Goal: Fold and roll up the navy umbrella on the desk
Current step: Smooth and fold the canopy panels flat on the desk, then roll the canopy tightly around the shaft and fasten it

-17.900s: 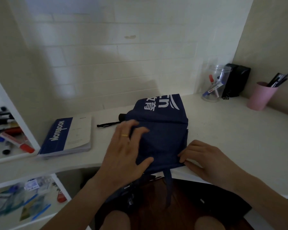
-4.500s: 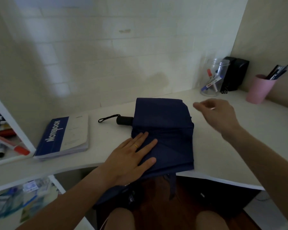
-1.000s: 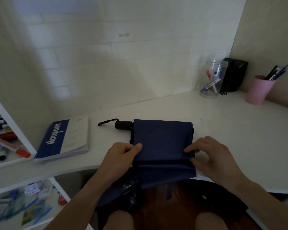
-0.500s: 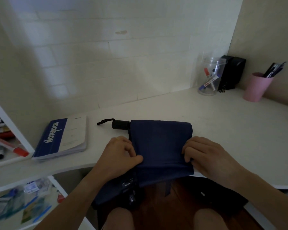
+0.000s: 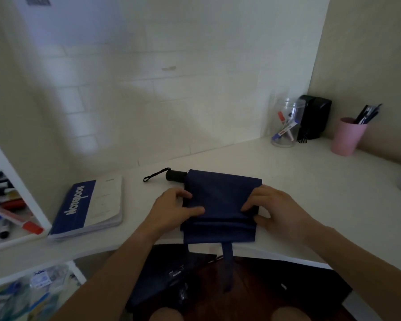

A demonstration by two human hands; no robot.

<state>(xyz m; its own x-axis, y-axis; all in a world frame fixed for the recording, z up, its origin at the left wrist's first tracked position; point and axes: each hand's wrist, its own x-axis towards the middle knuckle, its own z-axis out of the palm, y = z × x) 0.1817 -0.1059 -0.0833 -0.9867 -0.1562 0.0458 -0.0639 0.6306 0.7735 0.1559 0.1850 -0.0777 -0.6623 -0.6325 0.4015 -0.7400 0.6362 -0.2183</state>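
Note:
The navy umbrella (image 5: pixel 220 200) lies folded flat on the white desk (image 5: pixel 310 193) near its front edge. Its black handle (image 5: pixel 175 175) with a wrist loop sticks out to the left at the far side. A fabric strap (image 5: pixel 227 265) hangs over the desk edge. My left hand (image 5: pixel 174 209) grips the left side of the canopy fabric, thumb on top. My right hand (image 5: pixel 273 209) grips the right side the same way. A rolled fold of fabric runs between both hands.
A blue and white notebook (image 5: pixel 88 207) lies left of the umbrella. At the back right stand a clear jar of markers (image 5: pixel 285 128), a black box (image 5: pixel 314 119) and a pink pen cup (image 5: pixel 347 137). A shelf with markers (image 5: pixel 7 205) is at the far left.
Both hands have moved farther from me with the fabric, turning the near part of the canopy over into a thicker fold. The hanging strap now shows below the desk edge.

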